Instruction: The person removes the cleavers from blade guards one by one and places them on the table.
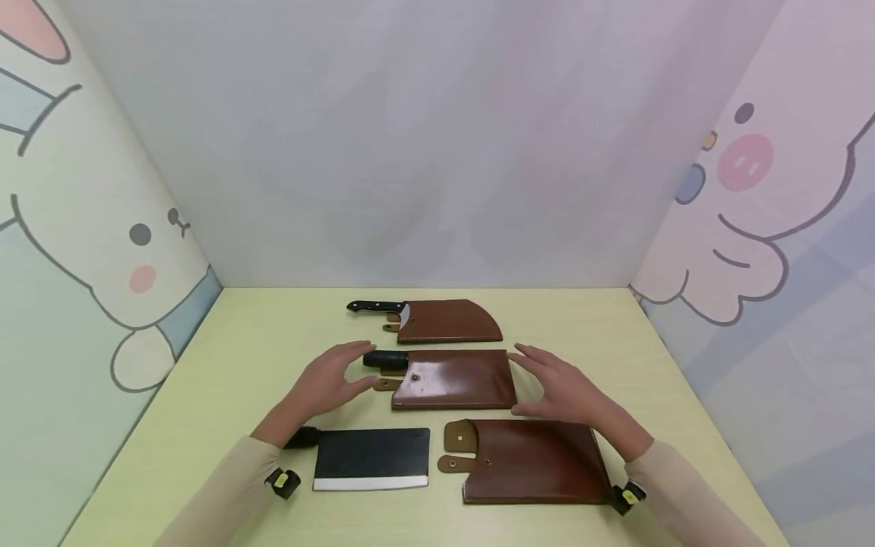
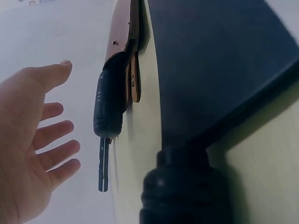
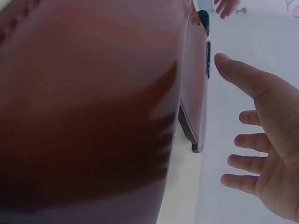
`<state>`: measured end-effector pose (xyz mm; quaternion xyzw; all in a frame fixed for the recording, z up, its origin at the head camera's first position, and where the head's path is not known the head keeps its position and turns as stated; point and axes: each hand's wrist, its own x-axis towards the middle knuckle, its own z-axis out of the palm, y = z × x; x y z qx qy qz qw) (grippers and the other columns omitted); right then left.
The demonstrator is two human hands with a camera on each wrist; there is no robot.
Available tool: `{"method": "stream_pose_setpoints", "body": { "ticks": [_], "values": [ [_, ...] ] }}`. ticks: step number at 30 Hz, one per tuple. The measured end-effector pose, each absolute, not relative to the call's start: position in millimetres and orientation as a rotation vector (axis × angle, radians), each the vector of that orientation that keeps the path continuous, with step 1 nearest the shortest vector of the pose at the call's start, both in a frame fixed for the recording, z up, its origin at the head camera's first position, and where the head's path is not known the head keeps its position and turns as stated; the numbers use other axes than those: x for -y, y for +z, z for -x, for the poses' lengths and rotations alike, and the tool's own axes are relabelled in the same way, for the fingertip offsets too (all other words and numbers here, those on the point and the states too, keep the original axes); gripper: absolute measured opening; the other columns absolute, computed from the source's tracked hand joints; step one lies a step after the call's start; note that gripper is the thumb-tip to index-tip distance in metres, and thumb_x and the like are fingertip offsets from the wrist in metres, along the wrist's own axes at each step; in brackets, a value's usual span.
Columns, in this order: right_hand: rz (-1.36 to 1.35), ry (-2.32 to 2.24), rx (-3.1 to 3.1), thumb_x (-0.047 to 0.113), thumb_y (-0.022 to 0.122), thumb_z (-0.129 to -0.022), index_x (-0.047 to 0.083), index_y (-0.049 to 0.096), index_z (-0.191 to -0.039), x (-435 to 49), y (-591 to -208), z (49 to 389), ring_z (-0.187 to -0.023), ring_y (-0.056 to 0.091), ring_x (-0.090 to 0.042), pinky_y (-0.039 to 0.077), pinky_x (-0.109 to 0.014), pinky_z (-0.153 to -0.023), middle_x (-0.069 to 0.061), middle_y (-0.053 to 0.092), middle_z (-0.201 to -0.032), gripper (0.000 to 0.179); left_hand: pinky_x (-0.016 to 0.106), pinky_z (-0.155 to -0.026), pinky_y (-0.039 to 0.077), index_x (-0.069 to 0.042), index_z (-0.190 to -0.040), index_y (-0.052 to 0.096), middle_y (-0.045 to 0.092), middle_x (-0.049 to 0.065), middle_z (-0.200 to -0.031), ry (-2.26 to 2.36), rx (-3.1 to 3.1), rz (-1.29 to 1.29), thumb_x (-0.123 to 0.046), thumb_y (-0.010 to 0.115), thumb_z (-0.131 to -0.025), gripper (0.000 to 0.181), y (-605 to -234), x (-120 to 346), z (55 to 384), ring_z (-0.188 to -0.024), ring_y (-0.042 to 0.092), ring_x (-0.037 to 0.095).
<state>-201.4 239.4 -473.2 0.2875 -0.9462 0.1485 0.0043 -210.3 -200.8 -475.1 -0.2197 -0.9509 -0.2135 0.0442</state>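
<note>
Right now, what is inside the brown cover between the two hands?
A black handle sticks out of the brown cover at its left end; whatever lies inside, likely a blade, is hidden.

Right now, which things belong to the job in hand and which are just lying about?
Likely in the job:
middle sheathed cleaver, between the open left hand and right hand, gripped by neither

Seemingly lying about, though they may yet be wanted:
far sheathed cleaver
bare cleaver
near sheath, no handle showing
</note>
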Motion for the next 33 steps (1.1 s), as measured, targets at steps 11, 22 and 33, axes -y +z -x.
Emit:
{"method": "stream_pose_setpoints", "body": {
  "ticks": [11,22,33],
  "values": [
    [-0.997,0.479,3.071,0.060,0.086,-0.074,0.017,0.039,-0.158,-226,-481,229,-0.147,0.037,-0.040,0.045,-0.059,-0.107,-0.018,0.032,-0.164,0.106,0.054,-0.108,0.046,-0.010,-0.142,0.061,0.060,0.013,-0.143,-0.676,3.028,0.695,-0.046,0.076,-0.091,0.064,-487,187,246,-0.134,0.054,0.036],
    [-1.089,0.459,3.123,0.071,0.086,-0.066,0.019,0.033,-0.161,-213,-494,244,-0.148,0.036,-0.041,0.046,-0.056,-0.108,-0.020,0.027,-0.165,0.121,0.046,-0.088,0.054,-0.007,-0.142,0.060,0.064,0.014,-0.135,-0.836,3.081,0.757,-0.042,0.075,-0.094,0.061,-494,184,260,-0.112,0.065,0.027],
    [-1.094,0.378,3.167,0.076,0.082,-0.066,0.019,0.028,-0.163,-208,-501,251,-0.152,0.028,-0.037,0.045,-0.055,-0.110,-0.017,0.028,-0.165,0.124,0.046,-0.093,0.052,-0.005,-0.138,0.062,0.066,0.012,-0.129,-0.861,3.120,0.828,-0.034,0.076,-0.094,0.055,-500,182,269,-0.112,0.063,0.025]
  ]
}}
